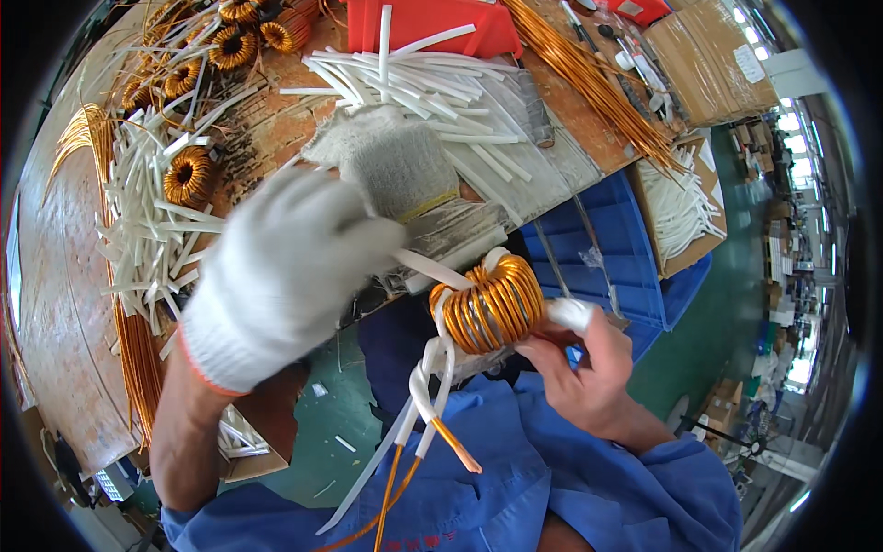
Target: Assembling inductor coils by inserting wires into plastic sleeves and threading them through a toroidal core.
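**A:** so how far along is this one? Going left to right: the surface (64,304) has a heap of white sleeves (147,230) and a few finished coils (189,175) lying far left. The gloved left hand (276,276) is blurred. It looks closed round a white sleeve (432,269) running to the coil (492,304), though I can't tell how tight the grip is.

**B:** the winding itself looks done to me, copper all the way round. Some leads (432,386) hanging below already wear sleeves, bare copper ends poking out. The bare right hand (584,368) pinches the coil's right side, held in mid-air over the lap, near the surface's edge.

**A:** room to move?

**B:** tight on the left, where the surface edge and sleeves crowd it. There's open air below, and a blue bin (607,248) sits just right.
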`<state>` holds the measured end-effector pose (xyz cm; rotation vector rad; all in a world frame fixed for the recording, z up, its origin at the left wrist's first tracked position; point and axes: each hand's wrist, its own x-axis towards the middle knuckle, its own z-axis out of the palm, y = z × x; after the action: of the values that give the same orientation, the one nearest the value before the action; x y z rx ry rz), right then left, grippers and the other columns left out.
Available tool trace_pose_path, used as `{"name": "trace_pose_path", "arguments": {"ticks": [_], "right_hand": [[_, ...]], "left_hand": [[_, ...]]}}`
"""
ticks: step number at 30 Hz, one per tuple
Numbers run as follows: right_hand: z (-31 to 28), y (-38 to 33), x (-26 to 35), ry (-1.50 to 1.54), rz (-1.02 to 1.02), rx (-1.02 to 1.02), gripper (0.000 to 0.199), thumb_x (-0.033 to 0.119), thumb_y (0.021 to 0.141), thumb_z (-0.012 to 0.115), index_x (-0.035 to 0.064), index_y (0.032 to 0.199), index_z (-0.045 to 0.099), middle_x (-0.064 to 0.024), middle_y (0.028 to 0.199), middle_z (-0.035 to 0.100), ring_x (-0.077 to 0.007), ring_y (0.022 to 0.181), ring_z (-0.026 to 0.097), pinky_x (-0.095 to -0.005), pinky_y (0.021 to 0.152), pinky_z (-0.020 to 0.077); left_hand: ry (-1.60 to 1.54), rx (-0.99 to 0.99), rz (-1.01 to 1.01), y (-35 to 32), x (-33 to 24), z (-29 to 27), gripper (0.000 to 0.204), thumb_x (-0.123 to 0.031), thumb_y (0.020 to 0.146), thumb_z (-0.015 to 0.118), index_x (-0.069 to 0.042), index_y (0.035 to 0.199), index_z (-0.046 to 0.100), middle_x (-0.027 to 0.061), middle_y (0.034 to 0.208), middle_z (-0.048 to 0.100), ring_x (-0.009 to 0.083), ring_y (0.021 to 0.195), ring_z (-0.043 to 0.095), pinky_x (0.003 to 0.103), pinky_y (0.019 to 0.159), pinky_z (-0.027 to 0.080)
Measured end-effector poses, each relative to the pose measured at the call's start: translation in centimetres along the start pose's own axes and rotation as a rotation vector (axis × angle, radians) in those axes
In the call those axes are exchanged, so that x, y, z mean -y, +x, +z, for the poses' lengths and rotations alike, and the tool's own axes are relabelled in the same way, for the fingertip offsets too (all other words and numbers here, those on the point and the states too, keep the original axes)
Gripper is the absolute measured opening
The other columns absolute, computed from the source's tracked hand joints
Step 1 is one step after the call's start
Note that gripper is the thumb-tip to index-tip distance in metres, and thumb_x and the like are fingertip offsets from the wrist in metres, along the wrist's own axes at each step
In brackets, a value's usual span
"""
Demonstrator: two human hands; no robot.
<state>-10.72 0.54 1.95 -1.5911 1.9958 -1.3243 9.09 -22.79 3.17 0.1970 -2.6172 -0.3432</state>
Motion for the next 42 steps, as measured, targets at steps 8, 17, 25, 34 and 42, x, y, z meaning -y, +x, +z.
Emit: {"name": "trace_pose_path", "arguments": {"ticks": [8, 17, 25, 34, 42], "right_hand": [[-3.0, -0.6, -1.1, 0.072, 0.026, 0.303, 0.021, -0.002, 0.094, 0.076, -0.0053, 0.114, 0.075, -0.0119, 0.072, 0.069, -0.0165, 0.059, 0.068, -0.0296, 0.050, 0.0483], [0.4, -3.7, 0.7, -0.060, -0.267, 0.313, 0.055, -0.002, 0.087, 0.078, -0.0122, 0.138, 0.062, -0.0109, 0.081, 0.062, -0.0228, 0.061, 0.062, -0.0355, 0.052, 0.0493], [2.2, 5.6, 6.1, 0.034, -0.959, 0.384, 0.017, 0.019, 0.074, 0.076, 0.0070, 0.074, 0.063, -0.0020, 0.082, 0.059, -0.0168, 0.074, 0.059, -0.0289, 0.055, 0.0482], [7.0, 17.2, 4.0, -0.038, -0.389, 0.771, 0.024, 0.019, 0.087, 0.075, -0.0027, 0.078, 0.075, -0.0216, 0.074, 0.073, -0.0326, 0.071, 0.074, -0.0425, 0.066, 0.0577], [0.5, 39.4, -18.5, -0.410, -0.222, 0.203, 0.020, 0.011, 0.092, 0.068, 0.0028, 0.104, 0.082, -0.0133, 0.073, 0.073, -0.0176, 0.070, 0.070, -0.0373, 0.067, 0.0538]], "left_hand": [[-0.388, -0.025, -0.517, -6.0, -8.0, 1.2, 0.045, -0.001, 0.086, 0.075, 0.002, 0.131, 0.070, 0.0099, 0.069, 0.066, 0.0266, 0.057, 0.066, 0.039, 0.055, 0.053], [-0.553, -0.413, -0.783, -4.1, -16.5, 6.3, 0.032, -0.001, 0.094, 0.072, 0.005, 0.125, 0.069, 0.0156, 0.101, 0.078, 0.0265, 0.082, 0.077, 0.035, 0.071, 0.059], [-0.528, -0.324, -0.899, -8.5, -17.2, 9.5, 0.038, -0.019, 0.102, 0.069, -0.003, 0.136, 0.058, 0.0143, 0.134, 0.062, 0.0254, 0.119, 0.062, 0.040, 0.100, 0.052], [-1.113, -0.763, -1.134, -3.0, -13.8, 8.7, 0.028, -0.031, 0.114, 0.057, -0.005, 0.109, 0.066, -0.0018, 0.094, 0.066, 0.0041, 0.083, 0.058, 0.024, 0.069, 0.049], [-1.208, -0.466, -1.218, -0.9, -12.9, 4.9, 0.037, -0.038, 0.114, 0.055, -0.002, 0.116, 0.065, -0.0032, 0.077, 0.062, 0.0026, 0.053, 0.054, 0.019, 0.045, 0.040]]}}
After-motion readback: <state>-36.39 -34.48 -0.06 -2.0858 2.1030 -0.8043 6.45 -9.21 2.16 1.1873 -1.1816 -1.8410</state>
